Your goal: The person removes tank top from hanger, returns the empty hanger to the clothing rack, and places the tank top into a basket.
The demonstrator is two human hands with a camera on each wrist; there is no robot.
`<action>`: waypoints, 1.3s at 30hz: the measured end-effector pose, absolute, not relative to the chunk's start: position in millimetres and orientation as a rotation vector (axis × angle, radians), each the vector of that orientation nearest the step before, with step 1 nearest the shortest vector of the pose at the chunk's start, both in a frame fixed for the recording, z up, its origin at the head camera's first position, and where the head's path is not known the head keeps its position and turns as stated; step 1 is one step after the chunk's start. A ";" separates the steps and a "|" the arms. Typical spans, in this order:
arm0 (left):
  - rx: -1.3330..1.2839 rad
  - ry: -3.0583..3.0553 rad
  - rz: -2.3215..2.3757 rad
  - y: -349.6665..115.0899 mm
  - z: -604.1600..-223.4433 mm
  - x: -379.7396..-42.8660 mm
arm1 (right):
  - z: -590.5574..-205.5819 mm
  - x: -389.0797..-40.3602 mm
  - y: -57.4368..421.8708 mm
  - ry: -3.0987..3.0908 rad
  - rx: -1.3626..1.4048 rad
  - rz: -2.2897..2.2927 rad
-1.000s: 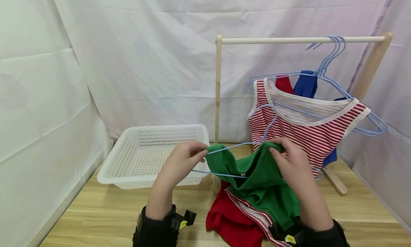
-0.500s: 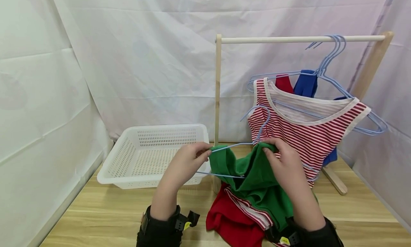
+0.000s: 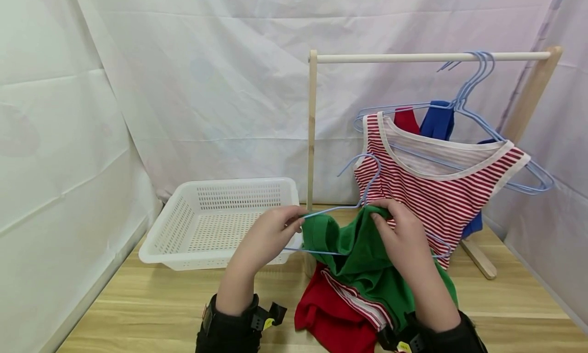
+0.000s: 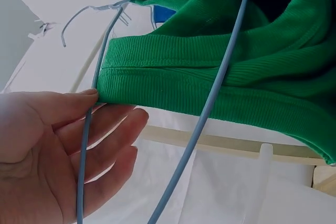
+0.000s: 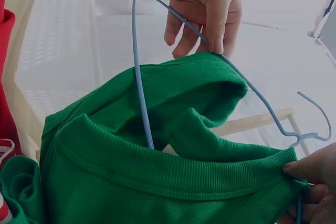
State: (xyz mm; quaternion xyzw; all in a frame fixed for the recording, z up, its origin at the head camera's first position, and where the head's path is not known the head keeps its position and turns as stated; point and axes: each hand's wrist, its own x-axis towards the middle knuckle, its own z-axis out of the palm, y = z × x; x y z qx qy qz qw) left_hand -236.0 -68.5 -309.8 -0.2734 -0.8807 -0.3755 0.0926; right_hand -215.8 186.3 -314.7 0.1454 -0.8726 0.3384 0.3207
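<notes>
My left hand (image 3: 266, 236) pinches the light-blue wire hanger (image 4: 212, 98) together with one strap of a green ribbed tank top (image 3: 383, 276); thumb and forefinger meet at the strap's edge. The other strap, close to the hanger's neck, is pinched by my right hand (image 5: 317, 174). In the right wrist view, one end of the hanger sticks out beyond the green neckline and its lower wire runs down into the opening. The hook points up and left, free in the air. Beneath the tank top lies a red garment (image 3: 333, 312) with red-and-white striped cloth on it.
A wooden rack (image 3: 390, 58) stands at the back right. Several blue hangers hang from it, with a red-and-white striped tank top (image 3: 422, 192) in front and red and blue clothes behind. A white perforated basket (image 3: 193, 259) stands on the wooden table (image 3: 138, 307) at left.
The hanger's hook has moved left and slightly down. My right hand has shifted left with its strap, and the left hand a little right. The green cloth hangs wider at the right.
</notes>
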 end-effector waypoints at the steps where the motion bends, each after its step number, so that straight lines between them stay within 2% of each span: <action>1: -0.825 -2.610 -1.114 -68.2 -309.8 -235.9 | -314.7 -215.6 186.0 -2.294 0.383 0.892; 14: -0.847 -2.582 -1.098 -65.6 -312.9 -239.8 | -316.9 -220.0 187.8 -2.308 0.367 0.879; 39: -0.646 -2.543 -1.087 -73.1 -320.5 -249.7 | -316.1 -225.7 202.5 -2.340 0.325 0.915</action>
